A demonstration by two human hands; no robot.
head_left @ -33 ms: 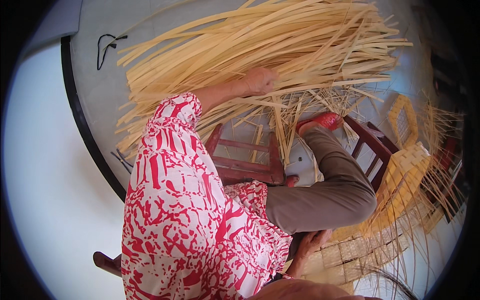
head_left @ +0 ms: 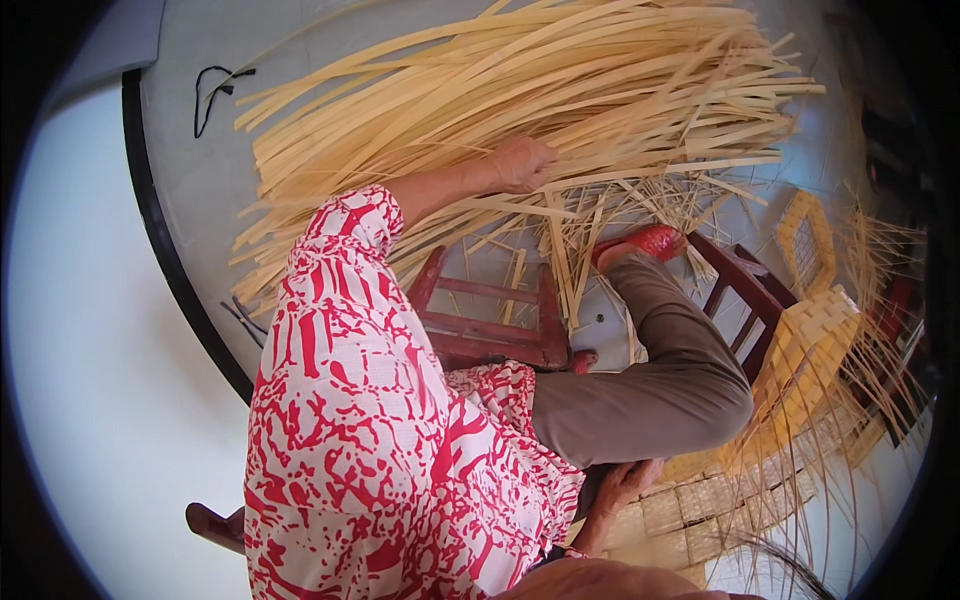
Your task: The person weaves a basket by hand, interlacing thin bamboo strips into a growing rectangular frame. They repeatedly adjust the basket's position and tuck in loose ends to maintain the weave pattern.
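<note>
My left hand [head_left: 522,164] reaches over the front side of a big pile of pale, flat bamboo-like strips [head_left: 400,120] on the floor. Its fingers are closed, apparently round a strip; a blurred strip [head_left: 655,110] slants up to the right beyond it. My right hand [head_left: 628,482] is low in the view, below my bent knee, close to a woven strip piece [head_left: 690,500]. The leg partly covers that hand, and its fingertips cannot be made out.
A dark red wooden stool frame [head_left: 500,330] stands beside my leg, with another red wooden frame [head_left: 745,295] further right. Yellow woven pieces [head_left: 805,335] with long loose ends spread at the right. Thin offcuts [head_left: 650,205] litter the floor by my red shoe [head_left: 655,240]. A black cord [head_left: 203,105] lies far left.
The loose strip right of my left hand has shifted and is blurred. My left hand has barely moved; my right hand stays where it was.
</note>
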